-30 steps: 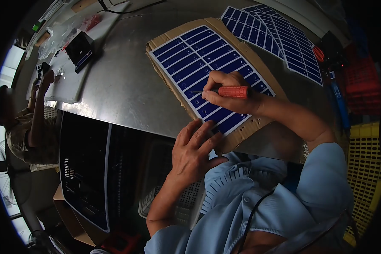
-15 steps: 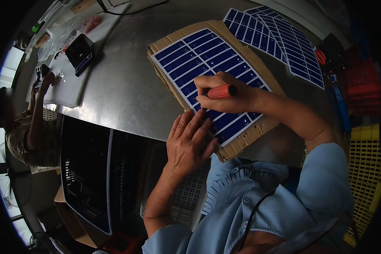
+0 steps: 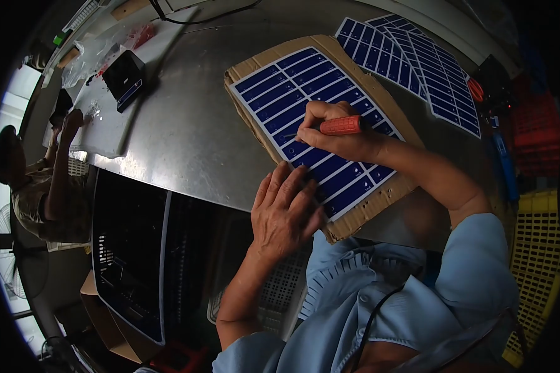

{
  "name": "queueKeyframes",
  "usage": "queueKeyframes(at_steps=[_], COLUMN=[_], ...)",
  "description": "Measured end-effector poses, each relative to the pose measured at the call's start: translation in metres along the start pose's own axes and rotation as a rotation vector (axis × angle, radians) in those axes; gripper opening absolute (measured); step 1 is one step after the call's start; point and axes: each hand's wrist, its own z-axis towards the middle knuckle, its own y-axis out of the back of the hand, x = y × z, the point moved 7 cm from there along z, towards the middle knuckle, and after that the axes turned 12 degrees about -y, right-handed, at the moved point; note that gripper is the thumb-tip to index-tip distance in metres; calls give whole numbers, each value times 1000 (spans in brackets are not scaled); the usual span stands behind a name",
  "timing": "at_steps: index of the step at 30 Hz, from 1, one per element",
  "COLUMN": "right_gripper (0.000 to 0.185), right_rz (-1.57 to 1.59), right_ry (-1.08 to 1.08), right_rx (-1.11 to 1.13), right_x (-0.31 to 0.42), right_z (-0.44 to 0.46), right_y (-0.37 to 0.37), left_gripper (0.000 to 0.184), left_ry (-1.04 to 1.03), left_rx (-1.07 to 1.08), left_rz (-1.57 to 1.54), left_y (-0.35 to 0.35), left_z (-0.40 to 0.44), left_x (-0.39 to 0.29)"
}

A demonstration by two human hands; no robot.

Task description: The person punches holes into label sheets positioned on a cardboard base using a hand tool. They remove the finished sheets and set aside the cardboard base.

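A sheet of dark blue rectangular labels (image 3: 336, 165) with white borders lies on a piece of brown cardboard (image 3: 379, 200) at the table's near edge. My right hand (image 3: 336, 130) is closed around a red-handled screwdriver (image 3: 341, 125). Its thin metal shaft points left, with the tip close to the small circle marks along the sheet's left side; whether it touches cannot be made out. At the sheet's lower left edge rests my left hand (image 3: 284, 214), fingers extended and a little apart, holding nothing.
More blue label sheets (image 3: 438, 74) overlap at the back right, near orange-red scissor handles (image 3: 475, 90). A black box-shaped part (image 3: 123, 78) stands on the left of the metal table (image 3: 186, 118). Another person (image 3: 50, 186) works at far left. Yellow crate (image 3: 535, 261) stands at right.
My right hand with the screwdriver has shifted up along the sheet, and the thin shaft now shows. My left hand has stayed near the sheet's edge. The whole view has shifted slightly.
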Motion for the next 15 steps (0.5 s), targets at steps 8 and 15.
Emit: queueKeyframes(at_steps=[8,15], right_gripper=[12,9], right_rz=[-133,-268], right_ry=[44,65], right_rx=[110,230], right_x=[11,23], right_z=[9,18], right_y=[-5,-16], left_gripper=[38,38], left_ry=[42,-4], left_rx=[42,5], left_rz=[-18,-17], left_y=[-3,-2], left_z=[-2,-1], left_x=[3,3])
